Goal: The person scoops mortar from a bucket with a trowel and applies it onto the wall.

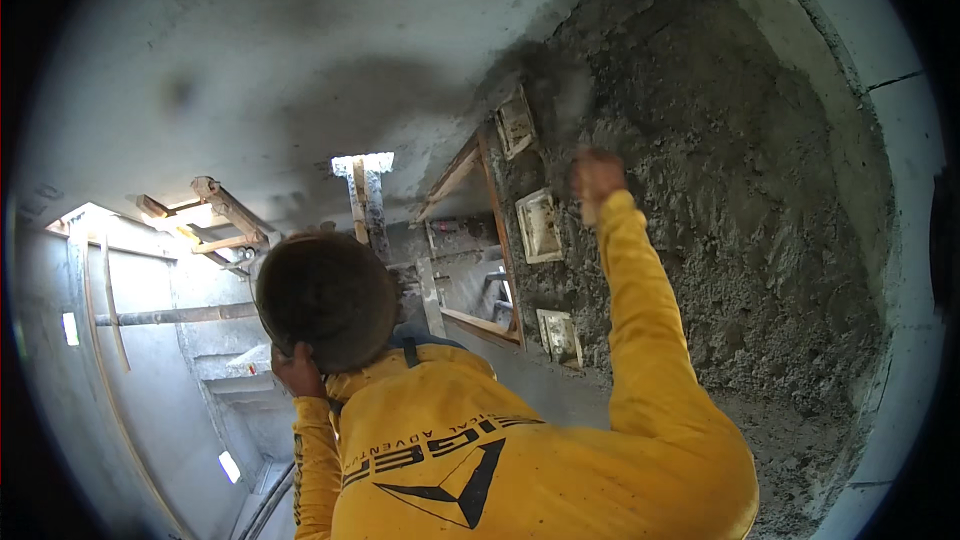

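Neither of my hands is in view. In front of me is a co-worker (530, 480) in a yellow long-sleeved shirt, seen from behind. The co-worker's right arm is raised toward a wall of rough, dark grey mortar (740, 200). That right hand (600, 180) is closed and smeared by motion; whether it holds anything cannot be made out. The co-worker's left hand (298, 372) is at the side of the head. Close to the raised hand, a pale rectangular box (541, 227) is set in the mortar, with a similar box (515, 123) above and another (559, 337) below.
A wood-framed opening (510, 270) lies left of the boxes. Smooth grey plaster (330, 30) spreads across the top. Timber pieces (225, 215) stand by a bright gap at the left, above a pole (175, 316) and step-like ledges (240, 365). Pale blocks (890, 40) edge the mortar at right.
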{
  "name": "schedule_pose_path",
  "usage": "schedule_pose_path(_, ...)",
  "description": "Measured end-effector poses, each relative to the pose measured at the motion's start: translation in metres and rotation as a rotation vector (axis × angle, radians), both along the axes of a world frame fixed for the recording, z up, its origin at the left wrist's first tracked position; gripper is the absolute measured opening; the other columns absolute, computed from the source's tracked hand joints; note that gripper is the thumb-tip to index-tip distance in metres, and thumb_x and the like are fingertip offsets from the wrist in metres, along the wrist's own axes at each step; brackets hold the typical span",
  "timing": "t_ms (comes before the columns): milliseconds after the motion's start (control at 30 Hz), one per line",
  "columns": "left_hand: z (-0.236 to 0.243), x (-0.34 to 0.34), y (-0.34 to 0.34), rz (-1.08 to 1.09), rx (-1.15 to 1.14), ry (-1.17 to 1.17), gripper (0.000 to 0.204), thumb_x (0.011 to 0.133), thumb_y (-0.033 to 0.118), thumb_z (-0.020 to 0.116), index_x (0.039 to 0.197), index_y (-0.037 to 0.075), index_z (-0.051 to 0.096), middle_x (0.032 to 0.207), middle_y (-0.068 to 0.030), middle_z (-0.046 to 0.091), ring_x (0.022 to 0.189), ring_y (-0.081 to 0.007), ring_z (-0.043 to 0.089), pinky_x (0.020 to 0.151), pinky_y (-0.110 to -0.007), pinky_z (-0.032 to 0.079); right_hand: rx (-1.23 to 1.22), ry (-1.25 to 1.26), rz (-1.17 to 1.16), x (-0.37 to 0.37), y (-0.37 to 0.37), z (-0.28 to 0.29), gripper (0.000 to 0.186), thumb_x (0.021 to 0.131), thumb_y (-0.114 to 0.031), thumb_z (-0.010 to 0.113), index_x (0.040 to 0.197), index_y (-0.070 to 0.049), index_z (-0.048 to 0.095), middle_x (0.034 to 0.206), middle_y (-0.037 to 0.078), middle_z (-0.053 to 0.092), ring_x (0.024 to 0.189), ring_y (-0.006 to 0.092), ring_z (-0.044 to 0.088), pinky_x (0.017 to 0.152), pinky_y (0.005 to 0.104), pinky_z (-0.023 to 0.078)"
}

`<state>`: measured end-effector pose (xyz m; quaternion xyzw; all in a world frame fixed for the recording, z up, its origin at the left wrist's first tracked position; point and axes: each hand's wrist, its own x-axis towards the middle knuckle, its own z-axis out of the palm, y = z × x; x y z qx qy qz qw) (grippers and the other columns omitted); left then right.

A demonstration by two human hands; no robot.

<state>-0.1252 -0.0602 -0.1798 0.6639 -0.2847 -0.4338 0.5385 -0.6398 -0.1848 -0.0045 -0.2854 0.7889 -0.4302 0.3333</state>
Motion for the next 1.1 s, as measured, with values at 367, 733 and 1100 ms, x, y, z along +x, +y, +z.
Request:
schedule_pose_path(367,-0.026,0.000,-0.010,-0.045,-0.074,-0.143,0.039,0.080,0.010,0.062,0.115,-0.006,0.059,0.102,-0.0141,0.066,0.087,-0.0241,0.061,0.080,-0.035,0.050,-0.015,0.203,0.336,0.053,0.079,0.015,0.026,0.095,-0.027,0.057,0.097,-0.001,0.057,0.073,0.006,0.057,0.056,0.0175,0.056,0.054,0.0348,0.047)
schedule_pose_path(733,0.011,-0.023,0.004,-0.021,0.068,-0.287,0.032,0.075,0.011,0.062,0.104,-0.003,0.063,0.087,-0.0129,0.068,0.078,-0.0215,0.063,0.073,-0.034,0.050,0.150,1.194,1.426,0.289,0.043,-0.099,0.017,0.083,-0.012,0.057,0.091,-0.002,0.067,0.088,0.015,0.066,0.080,0.0318,0.068,0.069,0.0449,0.055)
schedule_pose_path(1100,0.013,-0.015,0.017,0.011,0.006,-0.228,0.036,0.076,0.008,0.060,0.109,-0.006,0.061,0.097,-0.0173,0.069,0.086,-0.0282,0.065,0.080,-0.036,0.051,0.243,0.367,1.400,0.271,0.076,-0.099,0.031,0.089,-0.025,0.060,0.107,-0.001,0.061,0.095,0.025,0.066,0.093,0.0419,0.063,0.083,0.0495,0.049)
